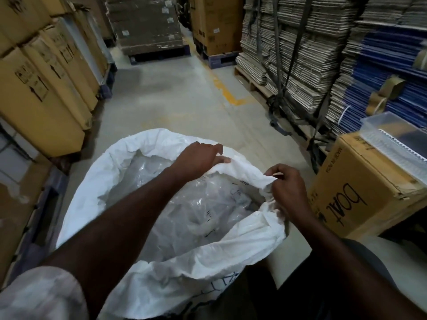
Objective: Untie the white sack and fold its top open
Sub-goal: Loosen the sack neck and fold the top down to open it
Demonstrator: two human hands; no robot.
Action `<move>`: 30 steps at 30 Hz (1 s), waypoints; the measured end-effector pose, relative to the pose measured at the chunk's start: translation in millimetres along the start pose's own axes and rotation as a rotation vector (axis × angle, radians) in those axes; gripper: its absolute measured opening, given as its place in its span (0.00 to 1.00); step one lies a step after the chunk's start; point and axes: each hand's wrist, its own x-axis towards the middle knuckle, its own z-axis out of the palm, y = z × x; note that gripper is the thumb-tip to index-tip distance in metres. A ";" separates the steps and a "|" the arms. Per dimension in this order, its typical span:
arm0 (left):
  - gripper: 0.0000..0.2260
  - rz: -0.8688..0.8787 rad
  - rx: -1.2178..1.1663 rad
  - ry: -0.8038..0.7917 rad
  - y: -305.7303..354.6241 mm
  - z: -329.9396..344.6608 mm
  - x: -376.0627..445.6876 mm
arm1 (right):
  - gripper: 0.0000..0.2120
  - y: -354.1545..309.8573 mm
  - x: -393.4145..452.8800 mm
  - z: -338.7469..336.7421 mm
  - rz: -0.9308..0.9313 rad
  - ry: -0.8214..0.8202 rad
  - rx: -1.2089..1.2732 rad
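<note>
Head camera is looking down at a white sack [147, 262] standing on a concrete floor [184, 93] in a warehouse aisle, filling the lower middle of the view. Its mouth is already gaping wide, with clear plastic packets [184, 204] showing inside, and no tie is visible, so the untying looks done. The rim at 11 o'clock and at 6 o'clock is appearing rolled outward, while the stretch at 2 o'clock is bunching up unfolded; judging from that, only this last part is left to turn down.

The left hand [198, 158] is reaching across the opening, fingers curling over the far rim and gripping the fabric. The right hand [286, 188] is pinching the crumpled rim at 3 o'clock between thumb and fingers.

A brown carton [360, 195] is sitting just beside the sack at 3 o'clock, tightening that side. Stacked boxes [46, 88] are lining 9 o'clock nearby. Open floor is stretching away toward 12 o'clock, giving the most room.
</note>
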 end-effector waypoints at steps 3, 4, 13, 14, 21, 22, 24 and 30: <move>0.22 -0.122 -0.229 -0.004 1.2 -12.8 19.4 | 0.25 -15.0 -8.7 11.1 -0.288 0.051 -0.558; 0.25 -0.165 -0.294 -0.023 2.0 -18.8 30.1 | 0.31 -21.8 -12.4 19.6 -0.431 0.106 -0.689; 0.31 -0.430 -0.776 -0.282 -23.2 -40.3 71.0 | 0.40 -60.6 38.2 88.6 -0.661 0.023 -0.834; 0.32 -0.464 -0.844 -0.255 -28.0 -38.4 68.1 | 0.36 -55.4 45.6 89.0 -0.678 0.006 -0.807; 0.29 0.006 -0.090 0.245 -37.8 -8.2 15.8 | 0.24 -49.4 84.1 81.8 -0.579 -0.054 -0.554; 0.33 0.050 0.114 0.267 -41.0 -1.2 4.2 | 0.19 -52.2 87.3 79.8 -0.535 -0.059 -0.526; 0.40 -0.058 0.288 0.217 -49.0 9.3 -12.6 | 0.11 -56.9 96.9 76.7 -0.472 -0.105 -0.525; 0.33 -0.313 0.341 0.086 -70.5 11.6 -5.8 | 0.12 -71.5 114.3 89.3 -0.239 -0.162 -0.484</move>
